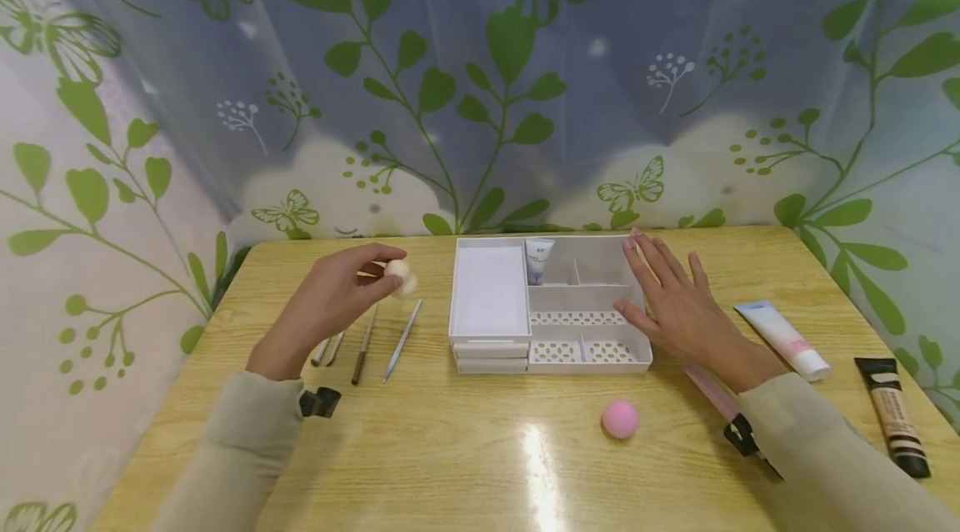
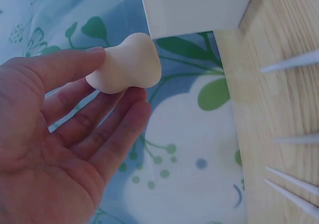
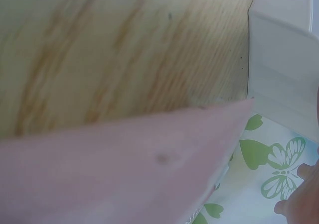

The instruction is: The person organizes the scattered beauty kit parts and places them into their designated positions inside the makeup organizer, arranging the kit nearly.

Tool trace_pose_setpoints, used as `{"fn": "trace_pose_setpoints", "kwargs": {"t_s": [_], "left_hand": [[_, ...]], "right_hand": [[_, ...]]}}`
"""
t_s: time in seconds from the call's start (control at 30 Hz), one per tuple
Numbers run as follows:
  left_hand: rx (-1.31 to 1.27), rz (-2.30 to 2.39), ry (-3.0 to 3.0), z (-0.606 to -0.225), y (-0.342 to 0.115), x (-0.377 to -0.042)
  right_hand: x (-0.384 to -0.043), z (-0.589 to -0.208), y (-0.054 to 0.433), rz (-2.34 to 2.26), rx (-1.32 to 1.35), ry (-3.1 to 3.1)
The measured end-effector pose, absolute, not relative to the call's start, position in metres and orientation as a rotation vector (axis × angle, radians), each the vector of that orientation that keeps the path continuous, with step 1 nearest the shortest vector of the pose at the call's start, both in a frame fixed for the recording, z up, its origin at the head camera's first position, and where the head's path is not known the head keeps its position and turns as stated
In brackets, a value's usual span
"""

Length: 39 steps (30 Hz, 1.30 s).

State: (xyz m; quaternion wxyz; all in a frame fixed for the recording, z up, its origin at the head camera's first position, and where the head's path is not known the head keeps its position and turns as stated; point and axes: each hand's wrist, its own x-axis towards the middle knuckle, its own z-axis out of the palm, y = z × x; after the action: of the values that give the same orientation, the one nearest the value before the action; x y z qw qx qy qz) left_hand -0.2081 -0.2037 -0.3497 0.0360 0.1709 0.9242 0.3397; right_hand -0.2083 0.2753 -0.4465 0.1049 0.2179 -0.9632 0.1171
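My left hand [image 1: 341, 294] pinches a cream makeup sponge [image 2: 134, 64] between thumb and fingers, above the table's back left part. In the left wrist view the sponge is narrow at its waist, and the palm is turned toward the camera. To its right stands a white desk organizer [image 1: 491, 290] with drawers at the left and divided compartments at the right. A small white tube [image 1: 537, 261] stands in the back compartment beside the drawers. With fingers spread and straight, my right hand [image 1: 678, 311] rests at the organizer's right edge.
Several slim brushes or pencils [image 1: 402, 340] lie below the left hand. A pink ball-like sponge [image 1: 620, 419] sits in front of the organizer. Rightward lie a white-and-pink tube [image 1: 783, 340] and a black-and-beige tube [image 1: 892, 415]. A pink item [image 1: 710, 392] is partly hidden under the right wrist.
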Motion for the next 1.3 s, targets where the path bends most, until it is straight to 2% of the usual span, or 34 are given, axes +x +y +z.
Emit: {"fn": "trace_pose_setpoints", "kwargs": {"t_s": [1.3], "left_hand": [[0.754, 1.11, 2.806, -0.344, -0.14, -0.204]], "right_hand": [[-0.208, -0.446, 0.276, 0.336, 0.635, -2.848]]}}
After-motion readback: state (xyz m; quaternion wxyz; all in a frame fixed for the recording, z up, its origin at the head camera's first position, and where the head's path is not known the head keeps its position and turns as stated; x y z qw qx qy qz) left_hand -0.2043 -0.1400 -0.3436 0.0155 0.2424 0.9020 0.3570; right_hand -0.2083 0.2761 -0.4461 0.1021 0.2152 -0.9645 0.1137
